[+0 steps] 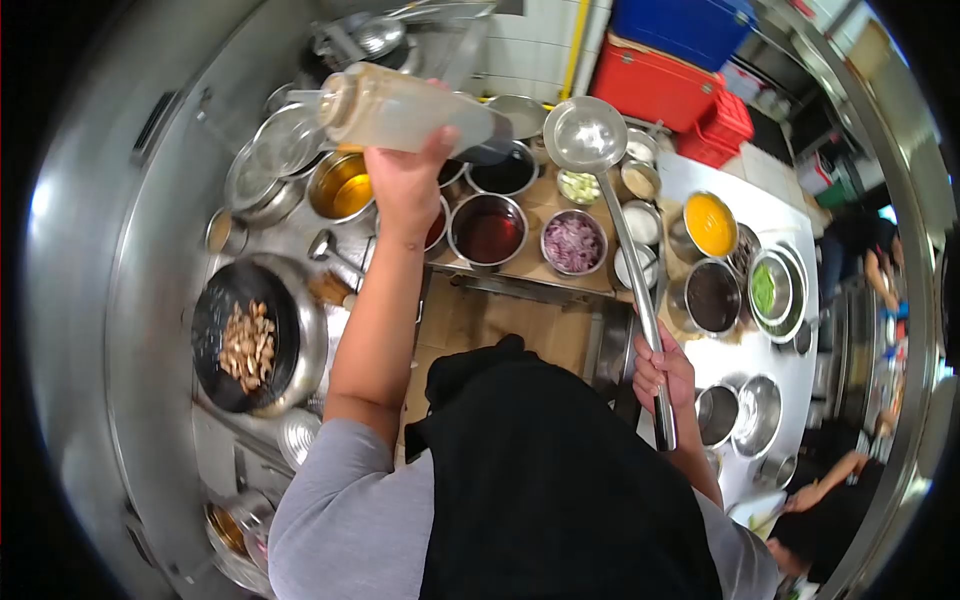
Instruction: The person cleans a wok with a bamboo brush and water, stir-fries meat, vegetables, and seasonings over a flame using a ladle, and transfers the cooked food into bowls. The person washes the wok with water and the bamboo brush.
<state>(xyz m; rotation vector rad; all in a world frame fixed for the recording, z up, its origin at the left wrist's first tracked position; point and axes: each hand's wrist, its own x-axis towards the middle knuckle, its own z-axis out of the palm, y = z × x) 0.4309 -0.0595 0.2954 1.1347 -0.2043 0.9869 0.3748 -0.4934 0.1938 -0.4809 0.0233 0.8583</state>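
Note:
My left hand is raised, its fingers wrapped round a cloudy plastic squeeze bottle. The bottle is tipped on its side, with dark liquid at its right end. In my right hand is the long handle of a steel ladle; its bowl is up over the ingredient bowls and looks empty. Below the bottle stand a pot of yellow oil and a bowl of dark red sauce. Browned pieces of food lie in a black wok on the stove at left.
Chopped red onion fills a bowl near the counter's front edge. On the right-hand table are a pot of orange-yellow sauce and several steel bowls. Red cool boxes stand behind. Two other people's arms show at far right.

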